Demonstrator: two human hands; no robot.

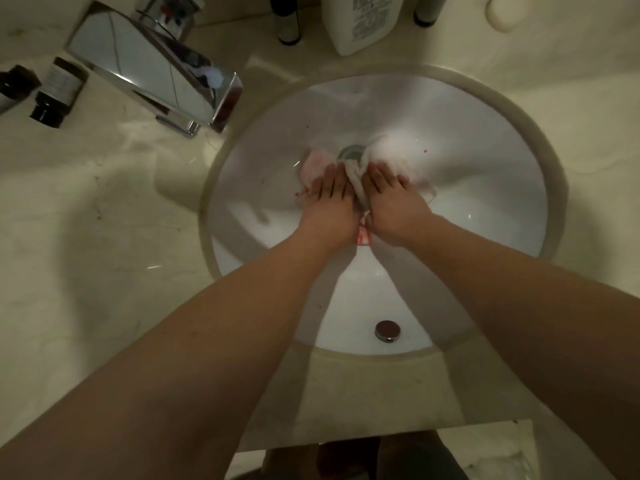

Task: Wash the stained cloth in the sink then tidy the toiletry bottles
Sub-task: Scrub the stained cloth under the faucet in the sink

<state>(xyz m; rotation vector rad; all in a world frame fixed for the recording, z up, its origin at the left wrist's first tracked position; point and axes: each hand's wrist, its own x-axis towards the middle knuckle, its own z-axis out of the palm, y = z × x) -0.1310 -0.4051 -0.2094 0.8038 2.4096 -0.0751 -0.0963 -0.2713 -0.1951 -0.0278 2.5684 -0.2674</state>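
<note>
A wet white cloth [384, 152] with pink stains lies bunched at the bottom of the round white sink [485, 133], just below the drain [351, 152]. My left hand [329, 202] and my right hand [393, 202] lie side by side on it, fingers straight and pressing down. A fold of cloth pokes up between the two hands, and a red-stained bit shows at the wrists. A dark toiletry bottle [57, 93] lies on its side on the counter at far left, with a second one [15, 86] beside it.
A chrome faucet [156, 69] juts over the sink's left rim. At the back of the cream counter [86, 237] stand a large white bottle [367, 22] and two dark bottles [287, 20]. An overflow hole [388, 330] sits in the sink's near wall.
</note>
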